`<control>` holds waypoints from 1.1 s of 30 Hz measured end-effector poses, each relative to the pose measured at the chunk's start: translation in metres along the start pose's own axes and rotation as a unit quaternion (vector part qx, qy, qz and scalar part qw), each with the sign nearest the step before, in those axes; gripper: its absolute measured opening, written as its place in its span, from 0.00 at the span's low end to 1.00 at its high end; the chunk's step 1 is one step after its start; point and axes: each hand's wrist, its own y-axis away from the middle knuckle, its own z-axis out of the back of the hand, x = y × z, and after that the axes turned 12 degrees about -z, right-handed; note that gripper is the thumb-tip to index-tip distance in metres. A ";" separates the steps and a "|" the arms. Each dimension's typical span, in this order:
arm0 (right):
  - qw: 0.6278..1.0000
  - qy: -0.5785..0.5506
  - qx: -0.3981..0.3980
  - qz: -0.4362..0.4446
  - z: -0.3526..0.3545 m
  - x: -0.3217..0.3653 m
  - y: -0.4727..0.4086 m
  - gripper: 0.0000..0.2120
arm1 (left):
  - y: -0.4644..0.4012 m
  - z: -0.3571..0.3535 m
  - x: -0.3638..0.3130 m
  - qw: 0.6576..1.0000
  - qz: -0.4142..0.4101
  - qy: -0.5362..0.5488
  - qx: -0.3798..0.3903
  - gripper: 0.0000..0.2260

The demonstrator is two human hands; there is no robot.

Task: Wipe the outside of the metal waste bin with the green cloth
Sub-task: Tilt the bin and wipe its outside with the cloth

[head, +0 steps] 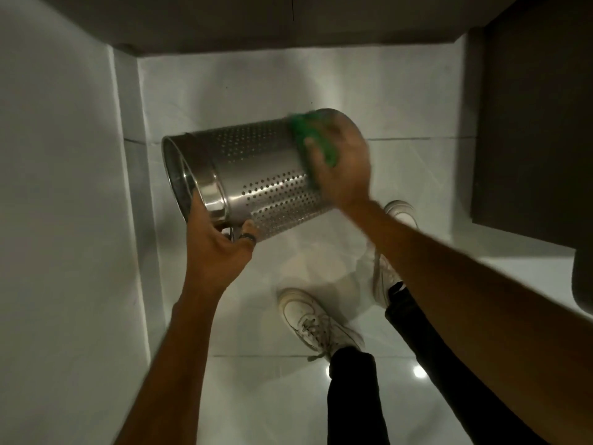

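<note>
The perforated metal waste bin [256, 175] lies tilted, mouth leftward; left hand [221, 248] grips its rim, right hand [340, 168] fingers press the green cloth [316, 141] against its base end.

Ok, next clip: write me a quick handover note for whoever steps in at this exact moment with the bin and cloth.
Left hand: grips the metal waste bin at its rim end, holding it tipped on its side in the air above the floor, open mouth facing left.
Right hand: presses the green cloth against the bin near its base end; the hand is blurred.
Done: cannot tell how much is already wiped.
Left: work the cloth along the perforated wall toward the rim, turning the bin to reach the underside.
</note>
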 end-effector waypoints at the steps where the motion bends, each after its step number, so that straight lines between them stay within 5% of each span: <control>1: 0.996 0.026 -0.018 -0.088 0.006 -0.015 -0.010 0.16 | -0.001 0.001 0.001 1.000 -0.010 -0.007 0.007 0.36; 4: 0.982 0.074 0.004 -0.175 0.010 -0.003 -0.031 0.19 | -0.010 0.004 0.001 0.999 -0.032 -0.033 0.026 0.35; 10: 0.985 0.008 0.063 0.162 -0.029 0.119 0.006 0.21 | -0.015 0.010 -0.002 0.999 -0.024 -0.031 0.034 0.34; 13: 0.972 0.023 0.074 0.221 -0.023 0.098 0.028 0.21 | -0.014 0.011 0.002 0.998 -0.039 -0.040 0.028 0.30; 16: 0.995 0.092 0.034 0.027 0.006 0.025 0.014 0.19 | -0.014 0.012 0.000 0.999 -0.024 -0.039 0.012 0.37; 19: 0.973 0.170 0.060 -0.142 0.035 -0.026 -0.019 0.23 | -0.016 0.007 -0.002 0.997 -0.032 -0.067 0.016 0.38; 27: 0.954 0.227 0.137 -0.137 0.068 -0.060 0.027 0.25 | -0.015 -0.005 -0.020 0.999 -0.023 -0.032 0.000 0.38; 33: 0.977 0.109 0.037 -0.181 0.035 -0.044 -0.015 0.23 | -0.021 -0.005 -0.010 0.998 -0.060 -0.029 0.000 0.36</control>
